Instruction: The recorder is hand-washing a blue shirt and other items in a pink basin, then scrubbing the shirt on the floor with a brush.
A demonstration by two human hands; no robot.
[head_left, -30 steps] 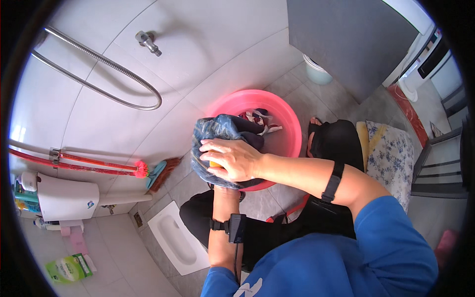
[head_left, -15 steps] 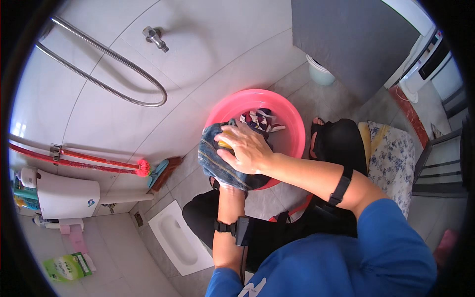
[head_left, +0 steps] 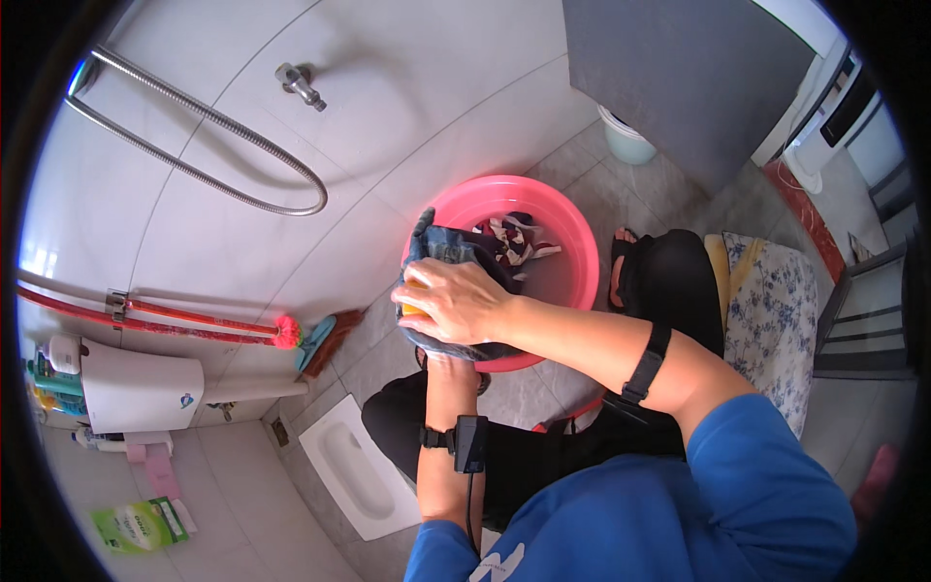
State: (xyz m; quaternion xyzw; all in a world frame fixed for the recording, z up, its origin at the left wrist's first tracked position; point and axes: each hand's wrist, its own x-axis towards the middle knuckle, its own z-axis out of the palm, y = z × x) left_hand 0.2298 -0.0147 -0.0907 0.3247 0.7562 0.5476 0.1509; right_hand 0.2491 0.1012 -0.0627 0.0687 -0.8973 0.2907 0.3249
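Over the left side of a pink basin [head_left: 579, 228] lies a bunched blue denim garment [head_left: 448, 242]. My right hand [head_left: 454, 299] is closed round a yellow bar of soap [head_left: 415, 299] and rests on the denim. Beneath the cloth is my left hand [head_left: 450, 361]; only its wrist end shows, and its fingers are hidden by the garment. Inside the basin, dark, red and white striped cloth [head_left: 519, 240] sits partly in cloudy water.
A white squat toilet [head_left: 357, 470] is at lower left, with a broom [head_left: 332, 341] leaning behind it. A metal tap [head_left: 301, 85] and shower hose [head_left: 242, 136] are on the wall. At right, a flowered cloth [head_left: 771, 320] lies beside my leg; a pale bucket [head_left: 628, 144] stands behind.
My right hand has slid left and slightly down across the denim with the soap. The garment's upper left edge now sticks up higher.
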